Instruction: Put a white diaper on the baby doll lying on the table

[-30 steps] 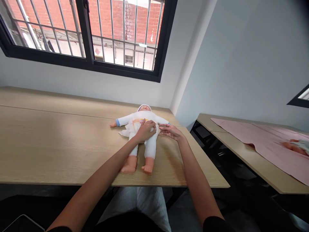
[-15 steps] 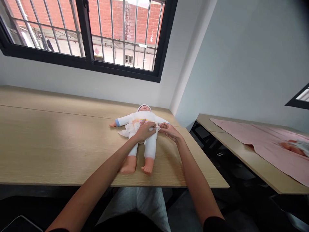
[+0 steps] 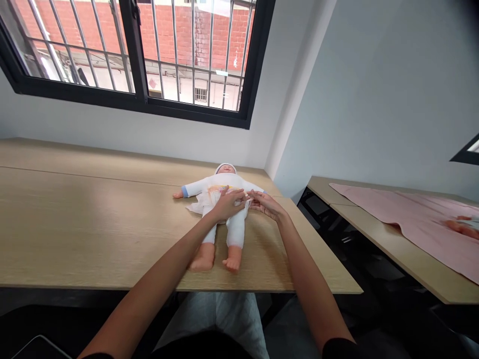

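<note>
left hand [image 3: 225,204] pinching diaper [image 3: 204,200] at doll [image 3: 219,212] waist | right hand [image 3: 266,205] fingertips on flap, grip loose | pull snug, flat, doll centred on worktop [image 3: 75,229]

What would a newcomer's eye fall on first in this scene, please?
A baby doll in white clothes lies face up on the wooden table below a barred window. The left hand and right hand meet at its waist. A pink cloth covers the table at right.
</note>
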`<state>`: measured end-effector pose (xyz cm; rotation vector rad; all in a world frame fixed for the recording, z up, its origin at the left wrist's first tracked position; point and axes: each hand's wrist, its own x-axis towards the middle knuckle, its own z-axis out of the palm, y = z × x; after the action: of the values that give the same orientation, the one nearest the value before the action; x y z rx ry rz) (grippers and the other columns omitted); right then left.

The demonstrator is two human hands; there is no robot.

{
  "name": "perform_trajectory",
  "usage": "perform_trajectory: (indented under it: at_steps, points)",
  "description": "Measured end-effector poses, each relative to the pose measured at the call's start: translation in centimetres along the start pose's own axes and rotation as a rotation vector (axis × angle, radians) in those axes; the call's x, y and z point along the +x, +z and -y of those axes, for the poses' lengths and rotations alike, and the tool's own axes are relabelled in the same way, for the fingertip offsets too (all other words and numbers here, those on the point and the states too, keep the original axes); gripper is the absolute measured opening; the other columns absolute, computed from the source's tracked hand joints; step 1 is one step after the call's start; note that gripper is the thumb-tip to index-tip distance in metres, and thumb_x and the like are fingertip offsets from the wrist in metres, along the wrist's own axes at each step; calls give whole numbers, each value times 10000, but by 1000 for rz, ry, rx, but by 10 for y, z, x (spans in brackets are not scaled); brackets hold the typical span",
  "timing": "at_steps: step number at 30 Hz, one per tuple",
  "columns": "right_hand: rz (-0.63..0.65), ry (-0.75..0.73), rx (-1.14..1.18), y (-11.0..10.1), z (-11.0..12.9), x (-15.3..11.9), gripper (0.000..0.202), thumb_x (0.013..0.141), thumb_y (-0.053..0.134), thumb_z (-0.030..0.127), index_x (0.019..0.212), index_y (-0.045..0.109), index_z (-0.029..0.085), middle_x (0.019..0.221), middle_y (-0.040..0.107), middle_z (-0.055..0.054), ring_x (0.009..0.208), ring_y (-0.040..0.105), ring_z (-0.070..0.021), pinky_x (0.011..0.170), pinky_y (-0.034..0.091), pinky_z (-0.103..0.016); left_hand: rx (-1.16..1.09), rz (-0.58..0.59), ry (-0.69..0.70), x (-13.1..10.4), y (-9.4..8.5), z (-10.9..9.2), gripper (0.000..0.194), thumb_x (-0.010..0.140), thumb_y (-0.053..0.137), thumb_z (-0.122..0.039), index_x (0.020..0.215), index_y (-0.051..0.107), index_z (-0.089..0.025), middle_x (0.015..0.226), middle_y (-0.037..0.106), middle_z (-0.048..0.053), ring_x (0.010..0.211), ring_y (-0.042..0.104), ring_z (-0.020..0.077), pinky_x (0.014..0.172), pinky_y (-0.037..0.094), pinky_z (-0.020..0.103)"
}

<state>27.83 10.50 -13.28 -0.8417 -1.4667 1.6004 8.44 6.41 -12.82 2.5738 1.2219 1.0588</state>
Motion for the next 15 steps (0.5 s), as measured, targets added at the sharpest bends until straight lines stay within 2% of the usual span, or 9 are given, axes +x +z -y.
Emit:
perform_trajectory:
  at_steps: [4, 9, 12, 15]
  points:
    - [6, 10, 19, -3, -2, 0, 359, 742, 759, 207, 1061, 599, 165, 989, 691, -57, 895, 656, -147, 816, 556, -250, 6, 11, -3, 0, 1, 2, 168, 884, 421, -296, 914, 580, -254, 1110, 666, -32, 1184, 544, 185, 1180, 105, 498]
    - [2, 61, 34, -10, -1, -1, 391, 686, 747, 72, 1049, 623, 145, 890, 693, -42, 827, 655, -124, 820, 547, -224, 33, -7, -46, 1, 2, 2, 167, 864, 445, -258, 955, 585, -256, 1158, 648, -25, 1185, 532, 176, 1183, 132, 467]
    - [-3, 69, 49, -18, 0, -3, 387, 676, 744, 57, 1035, 633, 145, 896, 687, -44, 838, 651, -124, 817, 543, -212, 87, -34, -85, 2, 4, 2, 174, 860, 437, -227, 952, 584, -242, 1080, 664, -2, 1105, 561, 180, 1132, 251, 421]
    - [-5, 69, 68, -26, -1, -4, 391, 673, 752, 65, 1035, 629, 145, 956, 682, -59, 867, 646, -130, 821, 541, -215, 163, -44, -118, 5, 5, 2, 161, 881, 420, -236, 915, 576, -222, 972, 669, 24, 1003, 585, 199, 997, 374, 384]
